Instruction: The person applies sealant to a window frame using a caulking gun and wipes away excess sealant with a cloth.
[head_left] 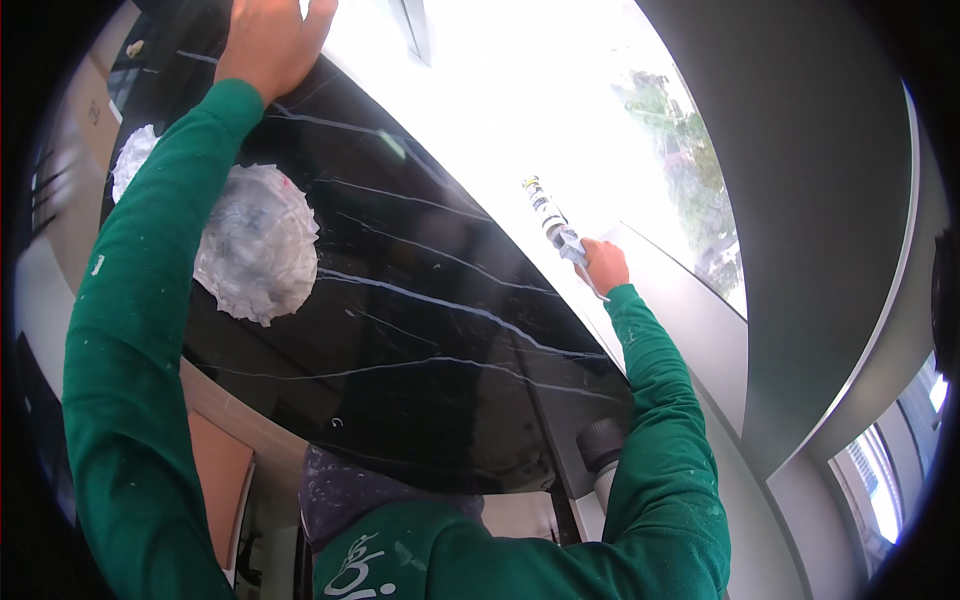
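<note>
My right hand (605, 266) is closed around the handle of a caulking gun (553, 222). The gun's tube points up and to the left, over the bright white strip by the window, and its tip is lost in glare. At the top edge of the view, my left hand (270, 45) is over the far part of a black marble-look countertop (420, 300) with pale veins. Its thumb stands apart from the other fingers, which are partly cut off by the frame. I see nothing held in it.
A round, crumpled whitish plastic-covered thing (258, 245) sits on the countertop beside my left forearm. Another white crumpled piece (134, 160) shows behind that arm. Along the right runs a window (680, 160) with a grey curved panel (830, 200). A dark cylindrical object (600, 440) stands near my right elbow.
</note>
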